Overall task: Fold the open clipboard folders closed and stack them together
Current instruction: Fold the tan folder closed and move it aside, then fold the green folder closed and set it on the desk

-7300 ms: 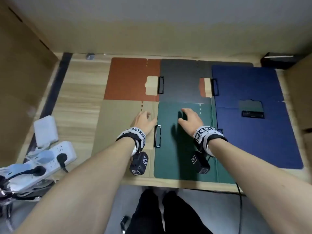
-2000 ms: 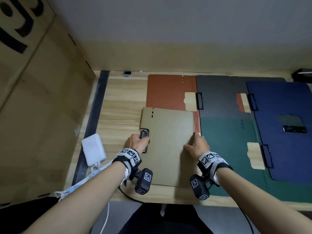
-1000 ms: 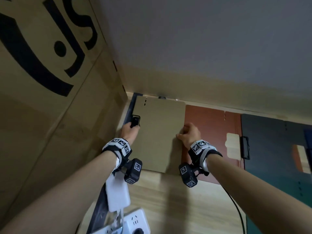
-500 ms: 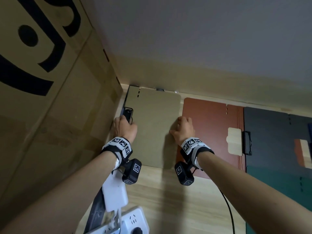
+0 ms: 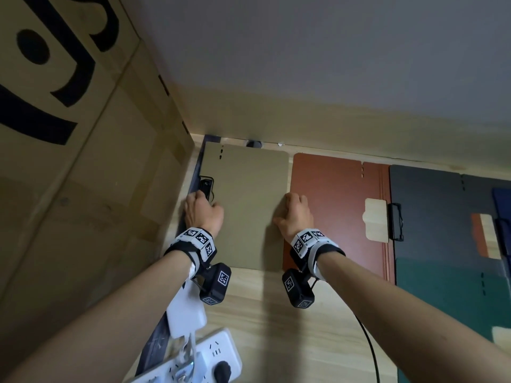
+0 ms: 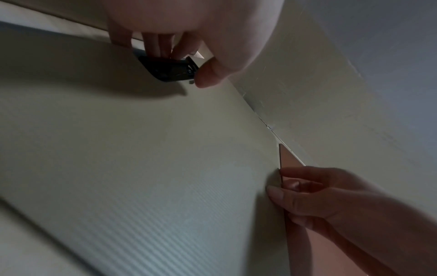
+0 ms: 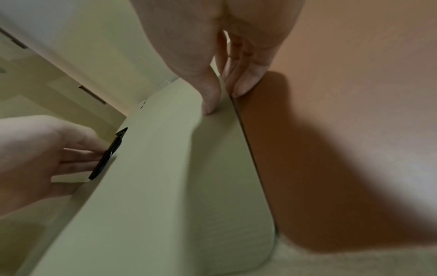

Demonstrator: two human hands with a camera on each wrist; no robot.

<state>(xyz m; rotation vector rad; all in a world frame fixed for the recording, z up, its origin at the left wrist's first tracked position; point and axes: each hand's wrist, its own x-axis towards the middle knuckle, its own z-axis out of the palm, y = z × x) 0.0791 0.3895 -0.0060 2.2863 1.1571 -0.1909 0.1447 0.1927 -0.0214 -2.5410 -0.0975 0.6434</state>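
Observation:
The khaki folder (image 5: 246, 205) is folded closed and lies in the far left corner of the wooden table (image 5: 262, 313). My left hand (image 5: 203, 208) grips its left edge at the black clip (image 6: 170, 69), thumb on top and fingers beneath. My right hand (image 5: 294, 214) pinches its right edge, thumb (image 7: 209, 104) on the cover and fingers (image 7: 243, 82) under it. That edge sits just over the left side of the open rust folder (image 5: 334, 211). To the right lie the open dark grey folder (image 5: 431, 211), the green folder (image 5: 442, 299) and the blue folder (image 5: 502, 205).
A tall cardboard box (image 5: 83, 189) walls off the left side, close to my left hand. The room wall (image 5: 304, 120) runs along the table's back edge. A white adapter (image 5: 186, 313), a power strip (image 5: 199, 360) and a black cable (image 5: 367, 341) lie near the front.
The khaki folder lay open 7.3 s ago and is now closed. Both hands have carried it from the front middle to the far left corner, where it has barely moved in the last half second.

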